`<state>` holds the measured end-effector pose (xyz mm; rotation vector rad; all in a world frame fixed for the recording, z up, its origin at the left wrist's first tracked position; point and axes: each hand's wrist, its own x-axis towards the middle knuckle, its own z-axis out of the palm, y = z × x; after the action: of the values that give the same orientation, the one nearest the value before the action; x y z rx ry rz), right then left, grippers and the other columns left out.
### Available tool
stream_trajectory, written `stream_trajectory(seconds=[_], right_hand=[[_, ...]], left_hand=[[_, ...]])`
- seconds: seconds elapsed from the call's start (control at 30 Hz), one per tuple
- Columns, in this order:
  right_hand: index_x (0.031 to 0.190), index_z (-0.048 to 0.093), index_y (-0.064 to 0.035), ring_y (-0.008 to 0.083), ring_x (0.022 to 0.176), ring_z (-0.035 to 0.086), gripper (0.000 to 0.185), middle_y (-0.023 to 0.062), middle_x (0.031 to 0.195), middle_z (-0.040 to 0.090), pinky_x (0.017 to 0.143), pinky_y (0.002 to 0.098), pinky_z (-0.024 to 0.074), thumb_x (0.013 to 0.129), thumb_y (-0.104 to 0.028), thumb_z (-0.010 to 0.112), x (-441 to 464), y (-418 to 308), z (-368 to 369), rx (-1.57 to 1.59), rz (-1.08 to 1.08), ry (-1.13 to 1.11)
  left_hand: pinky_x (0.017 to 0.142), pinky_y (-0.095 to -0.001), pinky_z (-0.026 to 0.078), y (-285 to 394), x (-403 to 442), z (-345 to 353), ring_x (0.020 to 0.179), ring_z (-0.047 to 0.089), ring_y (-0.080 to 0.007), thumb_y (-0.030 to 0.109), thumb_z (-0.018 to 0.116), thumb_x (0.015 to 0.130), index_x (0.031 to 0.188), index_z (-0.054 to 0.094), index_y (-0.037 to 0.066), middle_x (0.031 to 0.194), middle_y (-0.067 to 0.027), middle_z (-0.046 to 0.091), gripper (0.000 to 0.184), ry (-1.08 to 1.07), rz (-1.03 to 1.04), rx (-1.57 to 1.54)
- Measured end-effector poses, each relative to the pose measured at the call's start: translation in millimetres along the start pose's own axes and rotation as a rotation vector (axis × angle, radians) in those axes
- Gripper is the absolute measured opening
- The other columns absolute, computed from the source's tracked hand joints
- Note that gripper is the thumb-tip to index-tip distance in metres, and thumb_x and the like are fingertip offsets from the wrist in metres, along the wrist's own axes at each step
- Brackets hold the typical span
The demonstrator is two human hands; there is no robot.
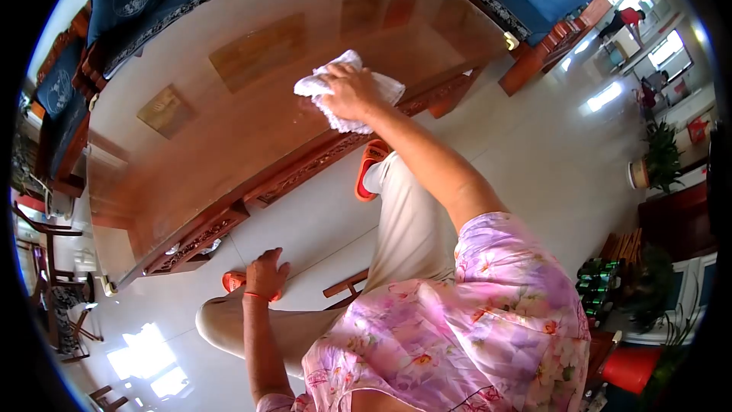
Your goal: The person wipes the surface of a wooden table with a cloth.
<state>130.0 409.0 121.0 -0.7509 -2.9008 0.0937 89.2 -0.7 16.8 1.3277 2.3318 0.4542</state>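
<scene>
My right hand (349,93) is pressed on a white cloth (311,86), its fingers closed over the fabric. The cloth lies bunched on the glossy top of a long brown wooden table (236,133), close to its near edge. My left hand (267,273), with a red band at the wrist, hangs above my bent knee, below the table's front edge. Its fingers and thumb are apart and nothing is in them.
Blue-cushioned wooden seats (488,4) stand along the far side. Potted plants (662,156) and green bottles (598,284) are at the right. Wooden chairs (57,282) stand at the left. Another person (630,18) is far off at upper right.
</scene>
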Motion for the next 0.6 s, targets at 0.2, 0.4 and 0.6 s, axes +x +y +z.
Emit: stream_trajectory(seconds=[0.2,0.4,0.6], right_hand=[[0.138,0.04,-0.0174,0.0241,0.135,0.028,0.057,0.0048,0.148,0.029,0.109,0.0484,0.0238,0.087,-0.043,0.042,-1.9,104.7,-13.6,-0.034,0.19,-0.022],[0.133,0.047,-0.0233,0.0217,0.128,0.039,0.051,0.0001,0.141,0.041,0.104,0.0419,0.0325,0.084,-0.038,0.047,-9.6,217.9,-12.1,0.012,0.322,0.126],[0.132,0.048,-0.0233,0.0231,0.128,0.04,0.053,0.0052,0.137,0.046,0.105,0.0419,0.0322,0.081,-0.038,0.051,-29.5,304.1,-32.7,-0.016,0.569,0.181]], left_hand=[[0.083,-0.0434,0.048,32.5,1.1,48.6,0.097,0.06,-0.0351,0.027,0.061,0.077,0.113,0.058,0.004,0.107,-0.0182,0.061,0.043,-0.13,0.014,-0.031],[0.079,-0.0437,0.049,82.0,17.5,35.4,0.092,0.06,-0.0352,0.023,0.062,0.076,0.11,0.058,0.004,0.102,-0.0173,0.062,0.039,-0.124,0.032,0.023],[0.079,-0.0431,0.049,111.0,32.4,8.2,0.09,0.061,-0.0344,0.022,0.062,0.075,0.108,0.059,0.004,0.1,-0.0165,0.063,0.037,-0.075,0.112,0.062]])
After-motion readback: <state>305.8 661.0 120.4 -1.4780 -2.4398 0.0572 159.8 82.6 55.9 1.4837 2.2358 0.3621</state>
